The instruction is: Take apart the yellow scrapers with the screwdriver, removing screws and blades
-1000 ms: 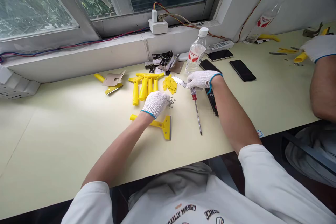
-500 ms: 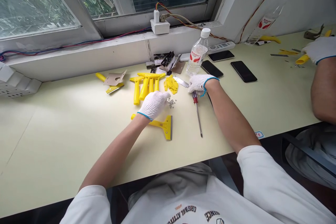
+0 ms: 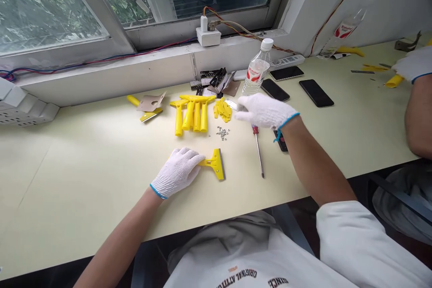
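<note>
Smooth cream table (image 3: 84, 180): L hand (image 3: 177, 168) (knit-gloved) grips yellow T-shaped scraper (image 3: 217, 164), R hand (image 3: 265, 110) loosely spread nr screwdriver (image 3: 258, 150).

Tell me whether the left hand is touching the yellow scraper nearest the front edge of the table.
Touching. The head view shows the gloved left hand closed over the handle of the yellow scraper, the blade end showing beyond the thumb.

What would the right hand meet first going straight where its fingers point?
The right hand would likely meet the metal strip first, then the yellow pieces, though the hand's height is unclear.
</note>
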{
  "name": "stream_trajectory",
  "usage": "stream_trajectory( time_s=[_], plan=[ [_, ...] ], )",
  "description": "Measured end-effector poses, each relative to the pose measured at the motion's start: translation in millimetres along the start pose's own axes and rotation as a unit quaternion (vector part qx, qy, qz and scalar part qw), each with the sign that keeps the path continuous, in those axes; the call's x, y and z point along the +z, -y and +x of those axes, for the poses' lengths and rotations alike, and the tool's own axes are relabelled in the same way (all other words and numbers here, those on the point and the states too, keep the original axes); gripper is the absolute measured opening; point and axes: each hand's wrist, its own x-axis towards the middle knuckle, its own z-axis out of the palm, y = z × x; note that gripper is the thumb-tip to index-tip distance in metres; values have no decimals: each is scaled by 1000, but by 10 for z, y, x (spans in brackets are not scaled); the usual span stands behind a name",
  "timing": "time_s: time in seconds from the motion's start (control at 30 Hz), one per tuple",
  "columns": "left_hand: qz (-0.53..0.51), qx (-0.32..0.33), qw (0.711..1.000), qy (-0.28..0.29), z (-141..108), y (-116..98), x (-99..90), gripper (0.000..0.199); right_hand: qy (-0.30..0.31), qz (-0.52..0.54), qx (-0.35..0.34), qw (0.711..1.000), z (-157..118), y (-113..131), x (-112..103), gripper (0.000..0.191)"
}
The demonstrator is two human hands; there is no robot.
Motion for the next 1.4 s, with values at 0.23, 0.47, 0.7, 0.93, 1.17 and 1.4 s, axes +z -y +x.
stream_trajectory(
  time_s=[0.23, 0.47, 0.7, 0.93, 1.17, 1.4],
  plan=[
    [-35, 22, 999, -12, -39, 136, -42, 28, 109, -19, -90, 990, -274, 131, 741, 12],
    [-267, -104, 948, -141, -161, 111, -104, 31, 107, -41, -138, 984, -325, 249, 1169, 9],
    [-649, -207, 726, -95, -106, -124, -87, 48, 92, -156, -65, 981, -271, 357, 1074, 21],
    [-734, -251, 629, -46, -21, -262, -62, 63, 34, -187, -3, 982, -156, 262, 907, 29],
    [-606, -205, 764, -84, -61, -248, -119, 58, -75, -221, 268, 935, -276, -80, 569, 56],
    [-159, -34, 984, -69, -91, -161, 77, 63, 6, -138, 293, 946, -271, -287, 482, 37]
  ],
)
